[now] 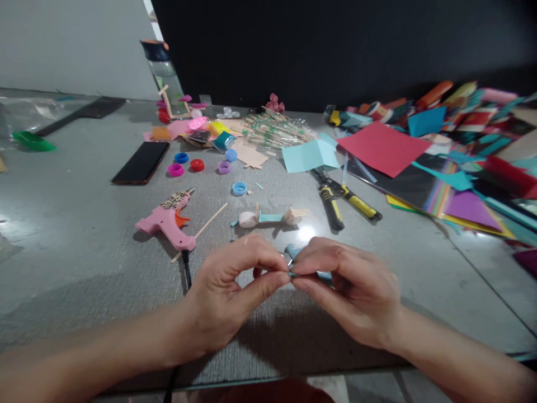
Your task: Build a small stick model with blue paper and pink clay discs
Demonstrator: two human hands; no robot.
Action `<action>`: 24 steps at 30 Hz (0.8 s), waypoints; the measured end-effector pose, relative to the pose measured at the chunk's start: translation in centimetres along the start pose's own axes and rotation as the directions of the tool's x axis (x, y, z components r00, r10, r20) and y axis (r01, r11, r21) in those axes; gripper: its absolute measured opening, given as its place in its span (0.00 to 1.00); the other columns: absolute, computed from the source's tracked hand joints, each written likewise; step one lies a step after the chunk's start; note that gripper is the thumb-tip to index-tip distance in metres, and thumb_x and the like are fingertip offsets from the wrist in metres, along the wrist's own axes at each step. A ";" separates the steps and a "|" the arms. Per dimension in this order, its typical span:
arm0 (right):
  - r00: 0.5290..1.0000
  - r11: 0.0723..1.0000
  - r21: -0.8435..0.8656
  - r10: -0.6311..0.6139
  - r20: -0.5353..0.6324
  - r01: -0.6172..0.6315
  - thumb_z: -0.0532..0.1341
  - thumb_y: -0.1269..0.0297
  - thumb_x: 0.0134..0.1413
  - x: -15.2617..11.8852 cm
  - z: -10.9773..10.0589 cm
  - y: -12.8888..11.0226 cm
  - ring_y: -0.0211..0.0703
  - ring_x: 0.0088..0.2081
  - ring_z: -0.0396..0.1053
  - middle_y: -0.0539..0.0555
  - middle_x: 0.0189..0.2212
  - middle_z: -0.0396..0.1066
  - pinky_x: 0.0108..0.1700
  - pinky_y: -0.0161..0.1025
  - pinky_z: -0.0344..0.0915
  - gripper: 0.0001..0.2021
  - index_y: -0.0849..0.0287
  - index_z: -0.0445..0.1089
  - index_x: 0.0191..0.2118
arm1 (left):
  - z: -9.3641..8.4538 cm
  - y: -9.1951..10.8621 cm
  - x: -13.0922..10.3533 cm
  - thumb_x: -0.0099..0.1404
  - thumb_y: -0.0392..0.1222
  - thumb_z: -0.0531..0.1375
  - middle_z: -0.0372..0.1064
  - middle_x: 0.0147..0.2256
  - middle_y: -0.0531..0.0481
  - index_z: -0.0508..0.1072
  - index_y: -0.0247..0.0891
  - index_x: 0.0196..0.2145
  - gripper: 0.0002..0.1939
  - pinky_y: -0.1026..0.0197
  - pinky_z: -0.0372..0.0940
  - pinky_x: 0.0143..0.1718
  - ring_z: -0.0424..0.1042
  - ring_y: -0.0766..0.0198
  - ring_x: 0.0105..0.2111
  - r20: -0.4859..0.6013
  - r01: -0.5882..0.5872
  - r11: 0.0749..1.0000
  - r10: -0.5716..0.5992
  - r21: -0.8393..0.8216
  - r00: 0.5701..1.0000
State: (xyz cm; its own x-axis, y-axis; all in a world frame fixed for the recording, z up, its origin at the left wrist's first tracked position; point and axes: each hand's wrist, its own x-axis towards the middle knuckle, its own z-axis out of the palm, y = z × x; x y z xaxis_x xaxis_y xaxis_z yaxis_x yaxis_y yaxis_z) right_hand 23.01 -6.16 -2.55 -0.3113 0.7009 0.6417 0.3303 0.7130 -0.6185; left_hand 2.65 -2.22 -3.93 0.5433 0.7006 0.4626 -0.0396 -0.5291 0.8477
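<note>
My left hand (239,282) and my right hand (350,285) meet over the table near its front edge. Thumb and forefinger of each pinch the same tiny greenish piece (292,274), mostly covered by the fingertips. Blue-handled scissors (292,250) seem to lie beneath my right hand, largely hidden by it. Just beyond the hands rests a small craft model (271,218), with a light-blue strip between two whitish round parts and short sticks at its right end. A pink glue gun (168,221) lies left of my left hand beside a thin wooden stick (212,219).
Yellow-and-black pliers (331,207) lie right of the model. Plastic bottle caps (197,165), a phone (141,162) and bagged sticks (279,129) are farther back. Coloured papers (384,146) and scraps pile up at right. A water bottle (163,70) stands at the back.
</note>
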 end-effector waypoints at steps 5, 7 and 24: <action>0.998 0.998 -0.004 0.067 -0.016 -0.067 0.64 0.74 0.62 -0.3 0.2 0.0 0.35 0.32 0.72 0.51 0.30 0.74 0.35 0.32 0.68 0.03 0.60 0.71 0.39 | -0.1 0.1 0.1 0.69 0.35 0.63 0.72 0.32 0.54 0.75 0.39 0.37 0.02 0.63 0.65 0.39 0.70 0.68 0.34 0.006 -0.033 0.998 0.033 0.051 0.999; 0.992 0.992 0.021 0.126 -0.026 -0.125 0.64 0.73 0.63 -0.5 0.2 0.0 0.34 0.32 0.72 0.50 0.30 0.74 0.34 0.32 0.67 0.03 0.59 0.71 0.38 | -0.1 0.2 0.1 0.69 0.36 0.64 0.73 0.33 0.54 0.75 0.39 0.39 0.01 0.64 0.65 0.39 0.71 0.68 0.35 0.009 -0.024 0.997 0.023 0.075 1.000; 0.949 0.937 0.159 0.316 -0.008 -0.311 0.66 0.69 0.62 -0.5 0.2 -0.1 0.35 0.29 0.69 0.48 0.29 0.73 0.31 0.33 0.66 0.03 0.56 0.73 0.36 | 0.2 0.6 0.2 0.66 0.32 0.64 0.75 0.31 0.53 0.77 0.40 0.37 0.04 0.64 0.66 0.33 0.71 0.68 0.31 -0.053 -0.001 0.998 0.005 0.062 0.999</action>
State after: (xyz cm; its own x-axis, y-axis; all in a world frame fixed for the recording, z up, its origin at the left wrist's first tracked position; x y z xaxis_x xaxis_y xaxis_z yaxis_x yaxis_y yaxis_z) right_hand 22.97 -6.58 -2.90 -0.1842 0.8900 0.4170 0.2648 0.4535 -0.8510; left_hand 2.92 -2.45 -3.39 0.4983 0.7223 0.4796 0.0114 -0.5586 0.8294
